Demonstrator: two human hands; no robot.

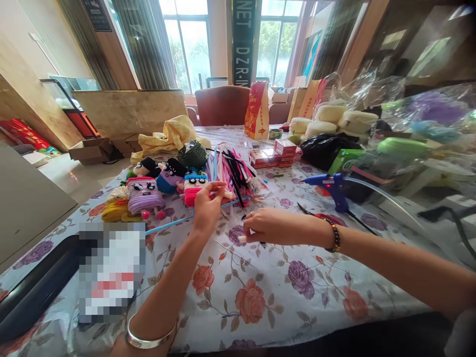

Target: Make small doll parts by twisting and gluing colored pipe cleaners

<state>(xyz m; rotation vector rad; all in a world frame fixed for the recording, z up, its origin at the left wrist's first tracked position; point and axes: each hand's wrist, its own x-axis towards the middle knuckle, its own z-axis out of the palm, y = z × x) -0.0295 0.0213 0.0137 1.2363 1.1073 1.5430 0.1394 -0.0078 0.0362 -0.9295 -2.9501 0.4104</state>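
My left hand (207, 204) is raised over the floral tablecloth (260, 292), its fingers pinched on a thin pink pipe cleaner (227, 195) near the pile of coloured pipe cleaners (231, 171). A blue pipe cleaner (169, 224) lies on the cloth under that hand. My right hand (268, 225) rests on the table to the right, fingers curled around a small white piece I cannot make out. Scissors with red handles (320, 215) lie just beyond my right wrist.
Small yarn-wrapped dolls (146, 194) stand in a row at the left. A blue glue gun (332, 185) stands at the right, with red boxes (274, 152), a black bag (324, 148), yarn rolls (336, 119) and clear plastic bags behind. A black object (35, 292) lies at the near left edge.
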